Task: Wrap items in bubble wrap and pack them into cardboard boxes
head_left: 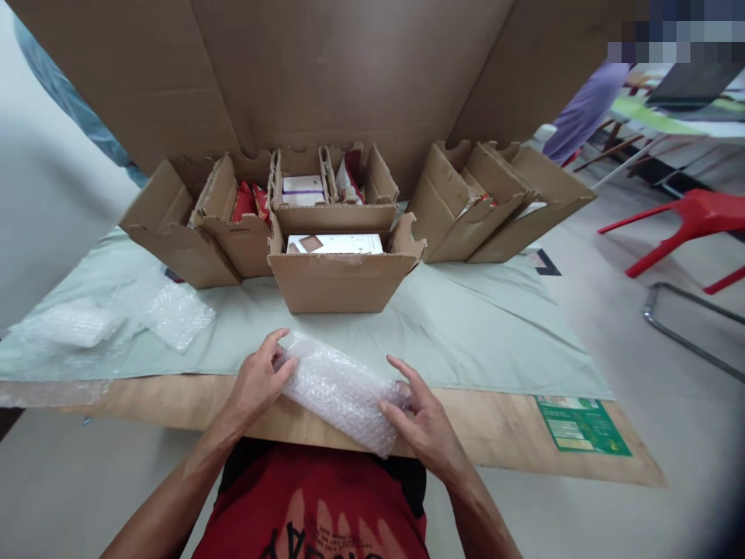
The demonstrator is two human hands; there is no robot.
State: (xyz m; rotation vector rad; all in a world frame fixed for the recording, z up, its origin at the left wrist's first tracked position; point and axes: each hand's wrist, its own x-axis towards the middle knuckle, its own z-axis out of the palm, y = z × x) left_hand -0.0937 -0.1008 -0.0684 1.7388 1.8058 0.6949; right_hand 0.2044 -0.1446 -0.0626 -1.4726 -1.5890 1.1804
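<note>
A long piece of bubble wrap lies slantwise at the table's front edge, its near right end reaching over the edge. Whether anything is inside it I cannot tell. My left hand grips its left end between thumb and fingers. At the right end, my right hand holds it with the thumb on top and the index finger raised. Just behind the wrap stands a cardboard box with a white printed box in it.
More open cardboard boxes stand along the back, some with red packets, before a tall cardboard panel. Loose bubble wrap lies at left. A green printed sheet is at the front right. A red stool stands beyond.
</note>
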